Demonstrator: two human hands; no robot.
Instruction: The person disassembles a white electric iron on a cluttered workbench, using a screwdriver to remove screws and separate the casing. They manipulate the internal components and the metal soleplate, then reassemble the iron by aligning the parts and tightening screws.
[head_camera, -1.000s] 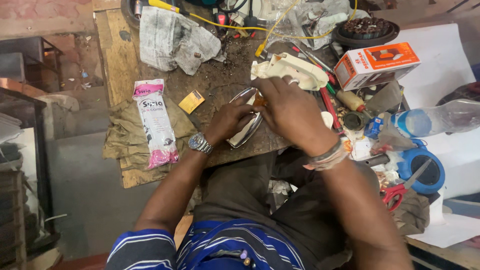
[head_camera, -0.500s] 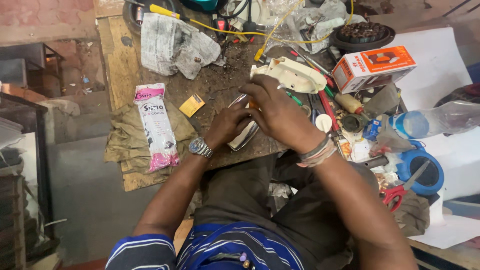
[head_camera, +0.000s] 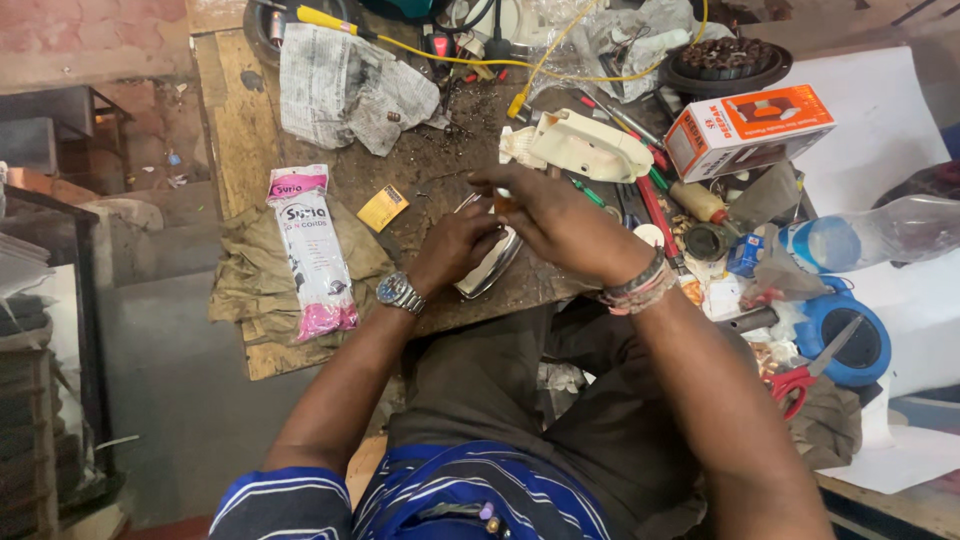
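Steadying the metal iron soleplate on the worktop, the left hand grips it; the right hand pinches a small part above. Its cream cover lies detached, so reassembly remains.

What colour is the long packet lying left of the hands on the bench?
The long packet is white with pink ends, lying on a khaki cloth. The head view shows it best.
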